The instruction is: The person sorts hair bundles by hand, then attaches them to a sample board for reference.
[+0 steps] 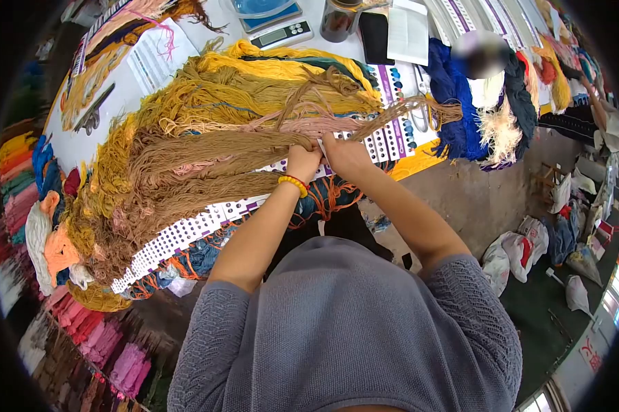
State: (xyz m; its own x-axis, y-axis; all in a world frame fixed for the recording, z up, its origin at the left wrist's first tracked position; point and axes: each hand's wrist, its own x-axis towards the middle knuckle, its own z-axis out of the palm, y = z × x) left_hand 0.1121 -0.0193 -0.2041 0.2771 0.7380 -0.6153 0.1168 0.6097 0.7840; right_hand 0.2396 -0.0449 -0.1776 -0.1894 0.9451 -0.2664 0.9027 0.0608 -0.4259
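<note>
1. Our left hand (304,161) and right hand (345,156) meet by the middle of the near edge of the bench (93,151). The left is closed narrowly round the tan yarn (254,142); the right pinches it just beside, thumb against fingers. A small white thing shows at our fingertips; we cannot tell what it is.
2. The tan yarn spreads across the bench's left part to our hands, and a twisted length runs past the right hand towards the right edge. To handle it well, we would grip lightly, level the strands, and draw along their length; the loose loops look apt to snag.
3. Along the near edge lies a dotted card (176,244), partly under the tan yarn, with orange and blue yarn (331,196) below. We should lift our wrists clear of both.
4. Behind our hands, yellow yarn (254,67) is heaped, leaving little room to push forward.
5. To the right, blue yarn (453,89) drapes over the edge; below it, open floor (453,185) gives our right elbow room.
6. By the far edge sit the scale (282,34), jar (338,20), phone (375,38) and notebook (407,32); a long sideways pull should pass short of them.
</note>
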